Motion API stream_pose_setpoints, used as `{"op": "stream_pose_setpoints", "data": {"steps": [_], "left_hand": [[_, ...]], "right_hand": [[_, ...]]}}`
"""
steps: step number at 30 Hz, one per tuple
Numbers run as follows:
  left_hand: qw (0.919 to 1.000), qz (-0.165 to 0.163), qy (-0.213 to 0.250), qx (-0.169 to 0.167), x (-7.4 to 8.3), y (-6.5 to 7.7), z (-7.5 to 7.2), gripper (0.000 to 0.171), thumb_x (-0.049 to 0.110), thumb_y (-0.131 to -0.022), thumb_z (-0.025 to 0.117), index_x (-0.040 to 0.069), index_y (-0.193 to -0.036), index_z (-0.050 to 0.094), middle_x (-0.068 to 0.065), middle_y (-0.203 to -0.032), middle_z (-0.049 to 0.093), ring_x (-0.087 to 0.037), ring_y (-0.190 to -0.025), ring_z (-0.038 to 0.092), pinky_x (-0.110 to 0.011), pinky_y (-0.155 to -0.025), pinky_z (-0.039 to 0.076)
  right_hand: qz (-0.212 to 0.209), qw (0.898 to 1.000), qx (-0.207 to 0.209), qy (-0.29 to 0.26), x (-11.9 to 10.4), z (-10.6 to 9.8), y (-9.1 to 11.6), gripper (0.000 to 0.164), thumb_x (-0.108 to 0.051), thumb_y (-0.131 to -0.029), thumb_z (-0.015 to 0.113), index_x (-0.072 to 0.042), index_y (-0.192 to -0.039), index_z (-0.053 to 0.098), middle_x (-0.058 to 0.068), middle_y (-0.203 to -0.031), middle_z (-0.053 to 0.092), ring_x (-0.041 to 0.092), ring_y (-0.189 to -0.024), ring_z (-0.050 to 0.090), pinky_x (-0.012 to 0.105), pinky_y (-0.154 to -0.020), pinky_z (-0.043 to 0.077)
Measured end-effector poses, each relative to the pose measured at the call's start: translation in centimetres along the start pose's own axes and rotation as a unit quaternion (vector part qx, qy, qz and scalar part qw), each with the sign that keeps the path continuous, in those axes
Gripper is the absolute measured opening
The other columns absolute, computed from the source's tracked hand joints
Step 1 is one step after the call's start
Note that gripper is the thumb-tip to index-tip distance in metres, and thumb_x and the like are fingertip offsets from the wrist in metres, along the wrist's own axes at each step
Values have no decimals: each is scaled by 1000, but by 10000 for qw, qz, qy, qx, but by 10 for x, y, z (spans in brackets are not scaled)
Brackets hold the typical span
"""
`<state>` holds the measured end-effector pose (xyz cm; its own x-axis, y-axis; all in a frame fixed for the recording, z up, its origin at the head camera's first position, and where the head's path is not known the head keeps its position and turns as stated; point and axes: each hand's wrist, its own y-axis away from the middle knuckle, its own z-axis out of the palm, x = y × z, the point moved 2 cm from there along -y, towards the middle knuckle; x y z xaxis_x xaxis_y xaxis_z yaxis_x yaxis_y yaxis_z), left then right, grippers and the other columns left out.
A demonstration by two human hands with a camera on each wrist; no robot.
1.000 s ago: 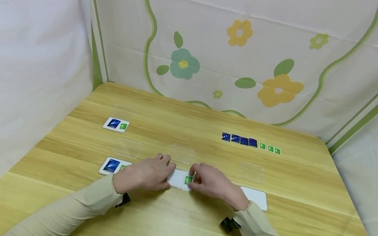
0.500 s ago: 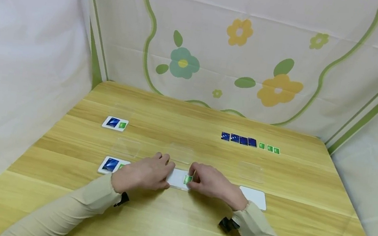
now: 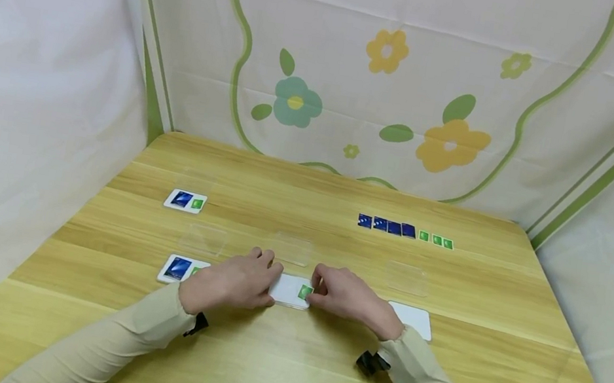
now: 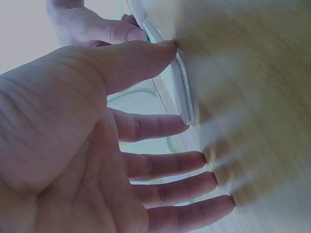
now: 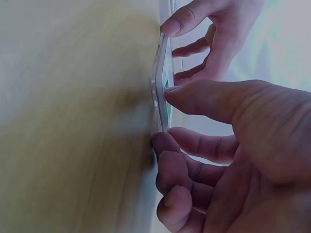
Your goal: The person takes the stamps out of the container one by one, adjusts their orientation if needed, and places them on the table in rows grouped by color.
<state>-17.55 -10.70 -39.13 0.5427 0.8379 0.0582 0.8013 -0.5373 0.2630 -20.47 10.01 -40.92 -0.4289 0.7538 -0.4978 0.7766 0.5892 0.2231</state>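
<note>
A white card in a clear plastic case [image 3: 286, 290] lies on the table between both hands. My left hand [image 3: 234, 280] steadies its left end, thumb [image 4: 165, 44] at the near edge and index fingertip at a corner; the other fingers reach to the tabletop. At the right end lies a small green stamp [image 3: 305, 292] with a white border, slightly tilted. My right hand [image 3: 353, 299] has it at thumb and fingertips: the thumb [image 5: 177, 94] presses on the stamp, the index fingertip is at the case's end, and the remaining fingers are curled.
A blank white card [image 3: 411, 320] lies right of my right hand. White cards with blue and green stamps are at far left [image 3: 185, 201] and partly under my left wrist [image 3: 178, 269]. Blue stamps [image 3: 386, 226] and green stamps [image 3: 437, 240] line the back right. Clear covers [image 3: 292, 249] lie behind.
The green stamp has turned slightly and my right fingertips have shifted a little on it. My left hand keeps its place; the whole view has drifted slightly.
</note>
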Motion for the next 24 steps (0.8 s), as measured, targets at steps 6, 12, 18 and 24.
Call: {"op": "stream_pose_setpoints", "data": {"steps": [6, 12, 18, 24], "left_hand": [[10000, -30, -9, 7, 1, 0, 0, 48, 46, -93, 63, 10, -124, 53, -7, -111, 52, -19, -93, 46, -31, -76, 47], [10000, -30, -29, 6, 1, 0, 1, 48, 46, -93, 63, 10, -123, 53, -7, -111, 52, -20, -93, 46, -31, -77, 46], [10000, -18, -36, 33, 1, 0, 1, 48, 46, -93, 63, 10, -123, 53, -7, -110, 52, -20, -93, 46, -32, -77, 46], [10000, -5, -58, 56, 1, 0, 1, 48, 46, -93, 64, 10, -122, 53, -7, -110, 52, -19, -92, 46, -32, -76, 47]], "right_hand": [[133, 9999, 47, 31, 1, -1, 0, 19, -30, -88, 72, -16, -96, 62, -5, -75, 61, 12, -64, 52, 25, -57, 41], [108, 9999, 20, -53, 2, 1, -1, 18, -29, -88, 72, -17, -95, 61, -6, -76, 61, 12, -65, 53, 26, -57, 42], [17, 9998, 47, -175, 2, 2, -2, 16, -26, -88, 72, -17, -96, 61, -5, -77, 61, 12, -65, 53, 26, -58, 43], [-72, 9997, 144, -205, 2, 4, -4, 12, -24, -90, 69, -18, -94, 60, -5, -75, 60, 11, -65, 52, 25, -58, 43]]}}
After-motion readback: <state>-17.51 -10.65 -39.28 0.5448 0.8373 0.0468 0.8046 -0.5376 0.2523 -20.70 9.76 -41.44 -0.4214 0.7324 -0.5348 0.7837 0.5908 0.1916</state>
